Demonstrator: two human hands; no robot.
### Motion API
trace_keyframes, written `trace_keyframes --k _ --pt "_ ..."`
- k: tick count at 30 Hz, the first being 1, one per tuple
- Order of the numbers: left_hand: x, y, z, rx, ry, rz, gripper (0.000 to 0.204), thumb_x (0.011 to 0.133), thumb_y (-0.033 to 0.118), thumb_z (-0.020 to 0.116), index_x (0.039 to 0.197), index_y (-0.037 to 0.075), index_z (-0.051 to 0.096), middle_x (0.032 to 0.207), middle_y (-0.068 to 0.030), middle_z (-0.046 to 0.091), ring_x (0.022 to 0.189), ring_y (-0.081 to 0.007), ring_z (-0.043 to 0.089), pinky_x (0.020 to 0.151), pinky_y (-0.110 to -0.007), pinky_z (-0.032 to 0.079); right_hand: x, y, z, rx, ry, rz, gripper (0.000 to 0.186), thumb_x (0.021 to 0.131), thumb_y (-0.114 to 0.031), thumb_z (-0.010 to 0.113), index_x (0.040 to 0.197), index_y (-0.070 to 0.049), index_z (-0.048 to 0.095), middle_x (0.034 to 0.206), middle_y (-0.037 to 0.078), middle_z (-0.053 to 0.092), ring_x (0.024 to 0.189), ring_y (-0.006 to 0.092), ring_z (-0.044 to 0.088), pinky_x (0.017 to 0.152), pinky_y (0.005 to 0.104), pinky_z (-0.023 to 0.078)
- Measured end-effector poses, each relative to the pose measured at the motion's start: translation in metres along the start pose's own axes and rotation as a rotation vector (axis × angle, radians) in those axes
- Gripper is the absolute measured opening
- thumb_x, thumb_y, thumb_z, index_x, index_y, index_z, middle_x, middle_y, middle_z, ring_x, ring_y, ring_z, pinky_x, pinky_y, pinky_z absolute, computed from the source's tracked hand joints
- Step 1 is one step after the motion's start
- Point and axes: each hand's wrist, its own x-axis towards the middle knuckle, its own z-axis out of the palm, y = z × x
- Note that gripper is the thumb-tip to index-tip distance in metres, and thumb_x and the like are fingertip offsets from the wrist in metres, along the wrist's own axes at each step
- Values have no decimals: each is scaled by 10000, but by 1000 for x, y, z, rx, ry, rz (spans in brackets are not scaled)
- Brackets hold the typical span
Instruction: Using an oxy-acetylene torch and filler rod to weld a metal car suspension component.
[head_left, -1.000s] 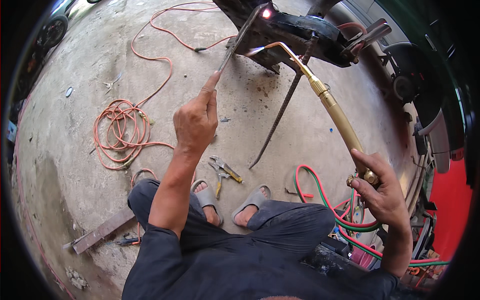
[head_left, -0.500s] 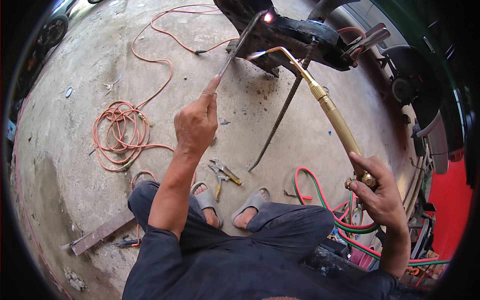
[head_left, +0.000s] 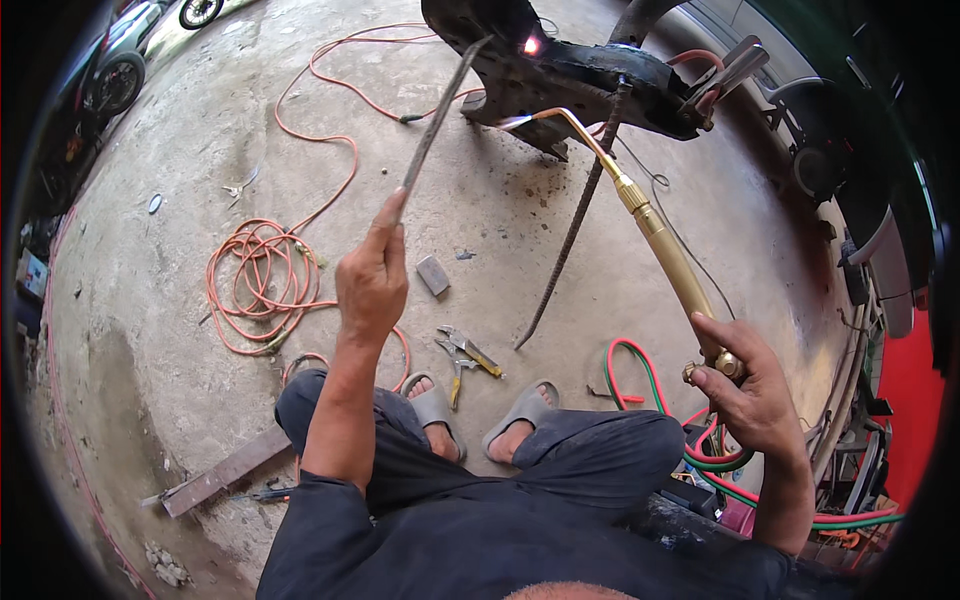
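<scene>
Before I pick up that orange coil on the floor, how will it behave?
The orange coil is probably floppy, lying in loose, bent loops. It could snag on itself, because the loops cross. One strand trails off, so it may drag.

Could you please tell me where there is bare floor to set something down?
Bare floor lies between the coil and the bar, and between the rebar and torch. It is crowded by the sandals and pliers and among the hoses.
</scene>
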Motion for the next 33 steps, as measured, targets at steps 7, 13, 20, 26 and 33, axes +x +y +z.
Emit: trace_keyframes --k 7,13,20,26,33 --pt "-40 -175 -145 279 -350 -372 347 1066 309 571 1171 18 730 823 -208 684 736 -267 664 696 -426 499 -25 58 29 63 12 -54 600 864 -29 800 1440 -36 633 1030 54 557 925 162 561 862 294 478" --pt "-238 -313 -155 360 -314 -1009 504 996 445 664 1017 -50 751 940 -279 736 910 -388 726 831 -475 529 -40 80 50 -105 14 -85 685 797 63 787 1451 -36 608 1121 60 556 944 161 553 848 284 487" --pt "-409 -317 -73 308 -170 -1114 469 1022 453 615 1183 12 618 1138 -332 698 1105 -520 665 950 -583 512 -14 95 82 -70 11 -50 688 896 147 696 1535 -46 530 1423 60 568 1157 131 618 999 290 523" --pt "-412 -300 -69 479 -272 -1076 505 990 339 669 1403 78 541 1244 -274 675 1191 -463 638 1004 -563 493 28 76 114 -246 -11 -21 661 869 47 778 1494 -56 591 1286 67 616 1069 154 622 953 301 533" --pt "-348 -275 -22 502 -440 -368 582 926 287 743 1473 166 583 1315 -116 582 1273 -309 542 1038 -502 423 75 113 212 -297 114 -117 519 873 23 755 1362 -141 697 1104 145 604 981 275 680 872 373 577"
